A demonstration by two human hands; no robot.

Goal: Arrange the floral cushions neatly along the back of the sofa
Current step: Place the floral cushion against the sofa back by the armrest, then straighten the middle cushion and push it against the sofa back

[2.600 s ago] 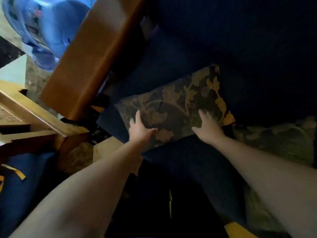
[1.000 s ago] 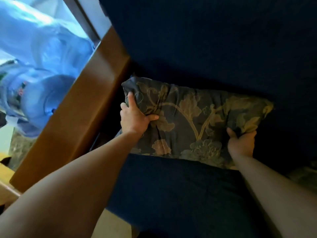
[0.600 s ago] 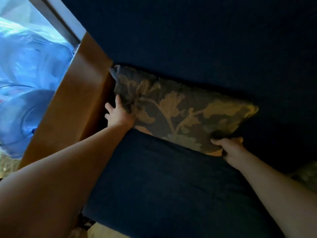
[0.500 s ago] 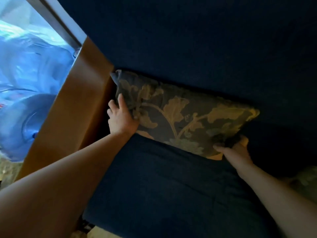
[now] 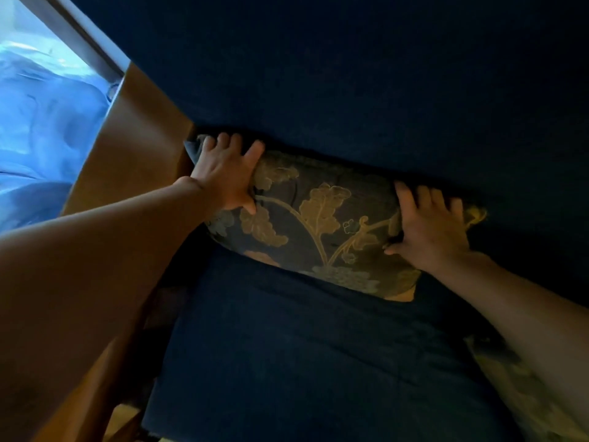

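Observation:
A dark floral cushion (image 5: pixel 322 218) with gold leaves leans against the navy sofa back (image 5: pixel 350 74), at the left end next to the wooden armrest (image 5: pixel 134 138). My left hand (image 5: pixel 226 177) lies flat on its upper left corner, fingers spread. My right hand (image 5: pixel 427 224) presses flat on its right end, fingers spread over the top edge. A second floral cushion (image 5: pixel 522 393) shows in part at the lower right, under my right forearm.
The navy seat cushion (image 5: pixel 302 352) fills the foreground. Beyond the armrest at the left are a pale window frame (image 5: pixel 79 43) and bright blue fabric (image 5: pixel 41 129).
The cushion has been carried from the seat's front to the sofa back by the armrest. Both hands have left its lower edge and now press flat on its face.

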